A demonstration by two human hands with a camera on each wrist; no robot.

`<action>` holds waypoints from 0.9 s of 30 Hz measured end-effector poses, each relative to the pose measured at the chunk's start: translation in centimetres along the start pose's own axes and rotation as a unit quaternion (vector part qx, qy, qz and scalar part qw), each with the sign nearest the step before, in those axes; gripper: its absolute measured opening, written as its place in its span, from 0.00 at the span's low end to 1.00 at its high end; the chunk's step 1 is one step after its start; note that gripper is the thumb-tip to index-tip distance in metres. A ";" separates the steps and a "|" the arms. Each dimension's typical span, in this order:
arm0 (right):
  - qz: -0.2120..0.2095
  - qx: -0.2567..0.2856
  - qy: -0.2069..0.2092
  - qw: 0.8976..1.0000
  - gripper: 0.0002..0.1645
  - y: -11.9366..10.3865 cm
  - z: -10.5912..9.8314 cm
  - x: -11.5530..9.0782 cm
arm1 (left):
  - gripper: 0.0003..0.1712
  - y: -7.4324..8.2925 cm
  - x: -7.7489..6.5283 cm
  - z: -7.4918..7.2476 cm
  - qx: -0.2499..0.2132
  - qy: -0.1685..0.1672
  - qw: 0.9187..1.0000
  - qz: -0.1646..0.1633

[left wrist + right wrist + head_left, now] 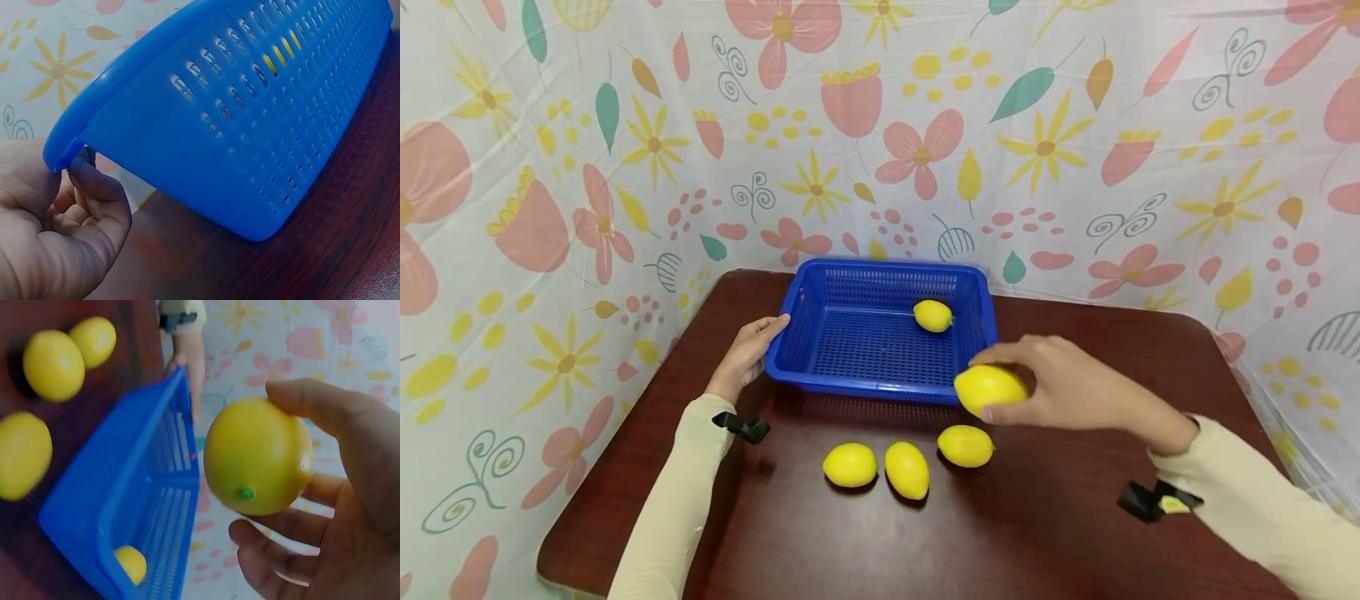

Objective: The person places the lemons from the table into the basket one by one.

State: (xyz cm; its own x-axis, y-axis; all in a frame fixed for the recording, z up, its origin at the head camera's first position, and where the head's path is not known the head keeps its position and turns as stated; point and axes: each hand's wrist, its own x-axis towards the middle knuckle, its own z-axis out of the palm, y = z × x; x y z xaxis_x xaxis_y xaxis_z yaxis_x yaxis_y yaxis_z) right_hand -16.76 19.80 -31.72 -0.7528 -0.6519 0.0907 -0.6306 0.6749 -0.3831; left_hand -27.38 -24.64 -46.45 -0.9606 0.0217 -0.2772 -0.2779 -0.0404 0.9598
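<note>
My left hand (751,354) grips the left rim of a blue plastic basket (880,387), its thumb on top and fingers curled beneath the edge in the left wrist view. A yellow lemon (991,390) is held between the thumb and fingers of my right hand (1060,383), in front of the basket's near right corner. In the right wrist view that lemon (257,456) shows a green stem tip. Inside the basket, toward the back right, lies another lemon (933,316).
Three lemons lie on the dark brown table (820,542) in front of the basket: a left one (850,465), a middle one (907,470) and a right one (966,446). A flower-patterned curtain (880,150) hangs behind and along the sides.
</note>
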 end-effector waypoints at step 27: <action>0.039 -0.003 -0.111 0.993 0.37 8.1 3.4 20.9 | 0.29 -0.1 0.1 -0.1 0.002 0.000 1.000 -0.004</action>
State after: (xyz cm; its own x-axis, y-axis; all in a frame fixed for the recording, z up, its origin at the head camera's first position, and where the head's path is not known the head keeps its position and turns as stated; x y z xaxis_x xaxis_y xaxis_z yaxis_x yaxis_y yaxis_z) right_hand -36.97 10.41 -36.04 -0.7399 -0.6570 -0.1448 -0.5732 0.7284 -0.3753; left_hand -27.47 -24.70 -46.57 -0.9582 0.0212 -0.2854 -0.2860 -0.0359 0.9576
